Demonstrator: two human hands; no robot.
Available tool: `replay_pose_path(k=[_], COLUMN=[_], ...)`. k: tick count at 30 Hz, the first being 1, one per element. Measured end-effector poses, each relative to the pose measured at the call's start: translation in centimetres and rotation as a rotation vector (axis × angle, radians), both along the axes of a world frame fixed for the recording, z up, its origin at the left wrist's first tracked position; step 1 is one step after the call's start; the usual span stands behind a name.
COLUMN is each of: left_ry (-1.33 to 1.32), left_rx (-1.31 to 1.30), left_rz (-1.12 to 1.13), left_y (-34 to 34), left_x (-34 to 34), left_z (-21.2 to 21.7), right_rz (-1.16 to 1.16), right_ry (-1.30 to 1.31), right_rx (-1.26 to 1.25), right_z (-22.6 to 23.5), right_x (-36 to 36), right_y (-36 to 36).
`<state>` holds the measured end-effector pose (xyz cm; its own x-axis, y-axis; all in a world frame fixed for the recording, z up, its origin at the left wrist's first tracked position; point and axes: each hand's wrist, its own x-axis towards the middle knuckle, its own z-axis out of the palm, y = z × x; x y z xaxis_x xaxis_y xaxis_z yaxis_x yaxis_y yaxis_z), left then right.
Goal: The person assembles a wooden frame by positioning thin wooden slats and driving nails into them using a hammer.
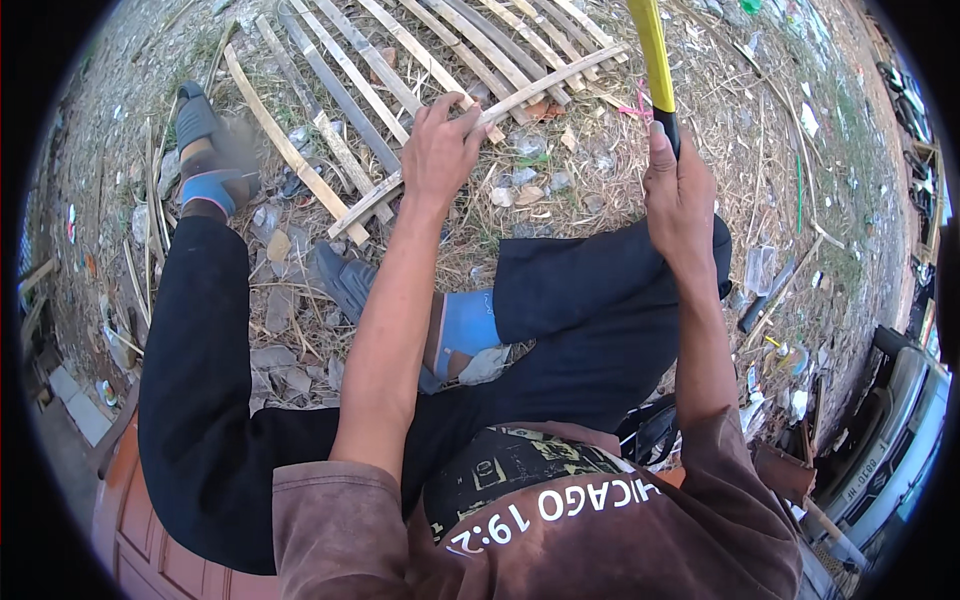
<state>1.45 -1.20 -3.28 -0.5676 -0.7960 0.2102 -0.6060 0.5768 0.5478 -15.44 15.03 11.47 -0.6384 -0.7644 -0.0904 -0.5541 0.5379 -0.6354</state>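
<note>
A panel of several thin wooden slats (365,62) lies on the ground in front of me, joined across its near end by a wooden crosspiece (555,80). My left hand (440,150) is closed at the crosspiece, thumb and fingers pressed around it where a slat meets it. Whether a small nail sits between the fingertips cannot be made out. Raised to the right, my right hand (680,190) is wrapped around the black grip of a yellow-and-black handled tool (652,55). The tool's head lies beyond the upper edge of the view.
My sandalled feet rest close to the panel, the left sandal (195,118) beside its left slat. Stones (280,310), dry straw and litter cover the ground. A clear plastic container (760,268) lies right of my knee. A vehicle (890,440) stands at the far right.
</note>
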Motion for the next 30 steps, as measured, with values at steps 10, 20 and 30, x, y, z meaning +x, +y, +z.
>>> replay_pose_path(k=[10, 20, 30], left_ry=[0.005, 0.028, 0.054], left_rx=[0.029, -0.001, 0.07], left_rz=[0.031, 0.04, -0.051], left_y=[0.0, -0.3, 1.0], left_x=[-0.2, 1.0, -1.7], left_z=[0.4, 0.5, -0.3], right_rz=[0.064, 0.07, -0.03], right_ry=[0.044, 0.062, 0.091], right_rx=[-0.012, 0.063, 0.179], right_z=[2.1, -1.3, -1.8], right_x=[0.5, 1.5, -4.5], right_y=[-1.0, -0.5, 0.6])
